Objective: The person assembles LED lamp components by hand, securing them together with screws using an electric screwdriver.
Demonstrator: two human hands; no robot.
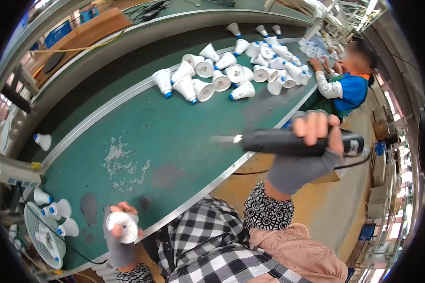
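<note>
My right hand point(316, 137), in a grey fingerless glove, is wrapped round a black electric screwdriver point(283, 142). The tool lies nearly level above the front edge of the green table, its bit pointing left and blurred. A white lamp housing point(126, 223) is gripped in my left hand point(120, 243) at the near table edge, round face up, with a thumb or finger over its middle. Small screws point(120, 162) are scattered on the green tabletop point(193, 137) between the hands. Several more white cone-shaped lamp housings with blue ends point(222, 81) are piled at the far end.
A white perforated basket point(33, 226) with several lamp housings stands at the left. One housing point(42, 141) lies behind the metal rail. A co-worker in a blue top point(354, 92) sits at the far right. A black cable point(82, 254) crosses the near left corner.
</note>
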